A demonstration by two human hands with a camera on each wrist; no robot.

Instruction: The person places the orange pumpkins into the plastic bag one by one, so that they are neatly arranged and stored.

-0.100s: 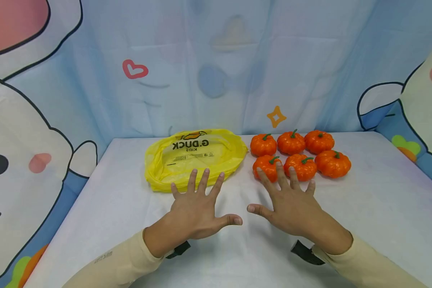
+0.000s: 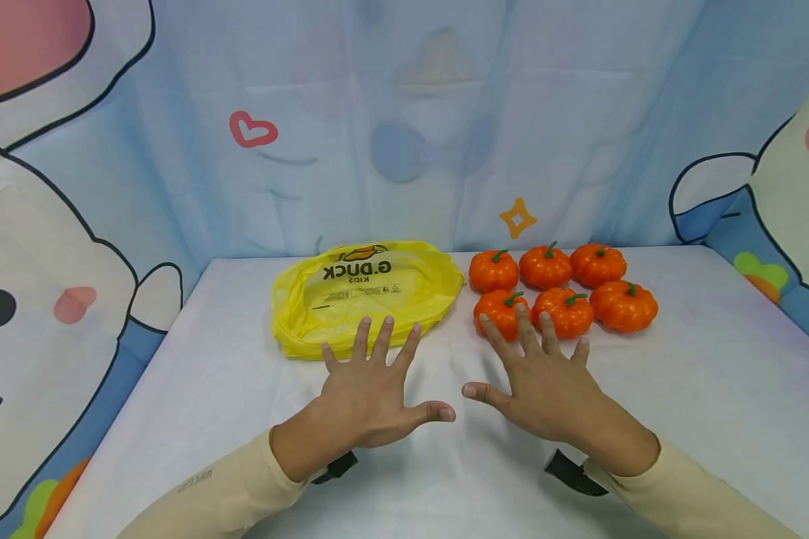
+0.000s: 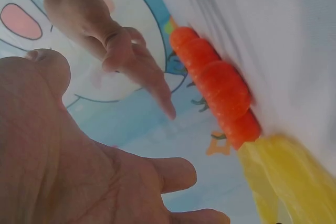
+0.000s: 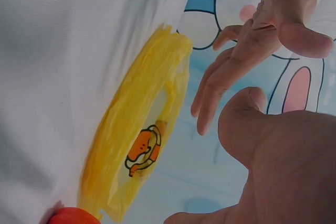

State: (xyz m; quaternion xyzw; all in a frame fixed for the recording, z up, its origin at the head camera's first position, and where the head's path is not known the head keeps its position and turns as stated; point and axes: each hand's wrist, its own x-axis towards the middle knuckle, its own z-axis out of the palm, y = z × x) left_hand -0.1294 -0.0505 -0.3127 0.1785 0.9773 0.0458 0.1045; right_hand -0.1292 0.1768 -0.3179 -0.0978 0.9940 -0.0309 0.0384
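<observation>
Ten fingers (image 2: 383, 340) are spread wide on the left hand (image 2: 367, 400) and the right hand (image 2: 553, 393); nothing is gripped. Farther off, a yellow bag (image 2: 344, 314) is laid left on the white table (image 2: 714, 389), long from side to side, right end turned slightly away. Six orange pumpkins (image 2: 624, 308) are set beside it.

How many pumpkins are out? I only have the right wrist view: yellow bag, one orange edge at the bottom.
Observer: Six pumpkins, in two rows of three, per the head view.
Operator: Any lettering on the bag?
Observer: Yes, black G.DUCK lettering, mirrored in the head view.
Operator: Right hand is cropped here. Full pose?
Observer: Head view shows all five fingers spread.
</observation>
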